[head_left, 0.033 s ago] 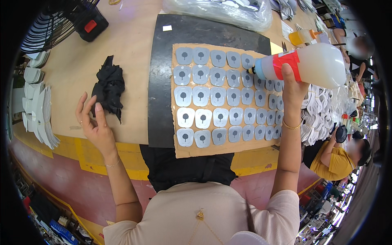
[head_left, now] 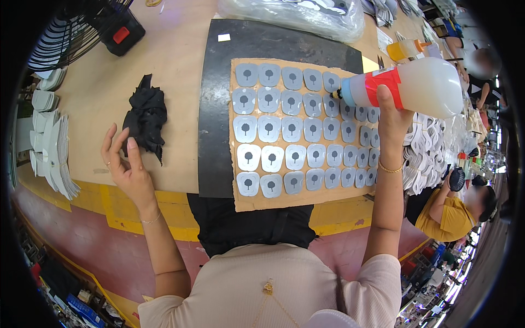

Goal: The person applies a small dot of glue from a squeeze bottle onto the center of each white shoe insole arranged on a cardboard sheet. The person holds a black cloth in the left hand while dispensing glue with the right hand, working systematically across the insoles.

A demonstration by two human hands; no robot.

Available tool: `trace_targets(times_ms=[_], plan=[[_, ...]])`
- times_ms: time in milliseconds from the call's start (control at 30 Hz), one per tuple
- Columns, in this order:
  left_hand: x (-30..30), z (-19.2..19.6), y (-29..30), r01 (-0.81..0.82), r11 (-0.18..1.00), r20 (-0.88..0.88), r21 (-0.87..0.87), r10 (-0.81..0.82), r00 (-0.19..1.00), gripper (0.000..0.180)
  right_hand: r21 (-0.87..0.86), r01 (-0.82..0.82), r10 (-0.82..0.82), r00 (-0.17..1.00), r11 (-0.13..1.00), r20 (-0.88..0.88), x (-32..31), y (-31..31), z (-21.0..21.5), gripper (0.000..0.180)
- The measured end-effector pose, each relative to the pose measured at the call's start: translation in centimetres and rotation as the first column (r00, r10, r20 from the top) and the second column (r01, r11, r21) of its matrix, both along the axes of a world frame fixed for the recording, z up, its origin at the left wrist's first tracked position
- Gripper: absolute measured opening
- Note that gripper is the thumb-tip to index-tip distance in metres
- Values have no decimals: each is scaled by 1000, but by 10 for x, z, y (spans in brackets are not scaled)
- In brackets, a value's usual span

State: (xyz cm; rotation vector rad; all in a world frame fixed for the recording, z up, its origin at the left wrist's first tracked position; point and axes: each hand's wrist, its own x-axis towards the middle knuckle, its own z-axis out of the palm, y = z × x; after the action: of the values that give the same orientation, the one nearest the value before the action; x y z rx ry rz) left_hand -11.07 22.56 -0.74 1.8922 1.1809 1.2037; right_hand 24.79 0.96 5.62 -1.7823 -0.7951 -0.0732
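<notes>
My right hand [head_left: 392, 109] is wrapped round a squeeze bottle [head_left: 432, 87] of cloudy whitish liquid, with red tape and a light blue collar. The bottle is tipped on its side, its dark nozzle pointing left over the upper right patches. Beneath it lies a brown cardboard sheet [head_left: 306, 201] bearing rows of grey patches [head_left: 268, 129], each with a dark tree shape. Some patches look glossy. My left hand [head_left: 130, 169] is held over the table's left part, fingers spread and nothing in them. Closest to it is a crumpled black cloth [head_left: 146, 117].
Under the cardboard is a black mat [head_left: 216, 109]. White cut pieces are stacked at the left [head_left: 54, 147] and right [head_left: 424, 147]. A black fan [head_left: 71, 38] stands far left, a plastic bag [head_left: 306, 24] at the back. A yellow bottle [head_left: 404, 50] stands far right; co-workers are beyond.
</notes>
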Motion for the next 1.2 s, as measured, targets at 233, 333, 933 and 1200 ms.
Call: trace_targets(times_ms=[233,333,933,1200], plan=[[3,-2,5,3,998,-41,56,-1,999,19,167,-2,22,993,986,-116,13,-7,-9,58],[4,-1,2,-10,1000,-30,5,11,999,19,517,16,158,944,856,-290,13,-6,1,65],[4,-1,4,-6,1000,-37,-7,5,999,19,-8,112,-112,993,994,-24,1,-9,2,54],[4,-2,4,15,1000,-17,21,-14,1000,19,76,64,-57,994,995,-92,7,-11,0,55]])
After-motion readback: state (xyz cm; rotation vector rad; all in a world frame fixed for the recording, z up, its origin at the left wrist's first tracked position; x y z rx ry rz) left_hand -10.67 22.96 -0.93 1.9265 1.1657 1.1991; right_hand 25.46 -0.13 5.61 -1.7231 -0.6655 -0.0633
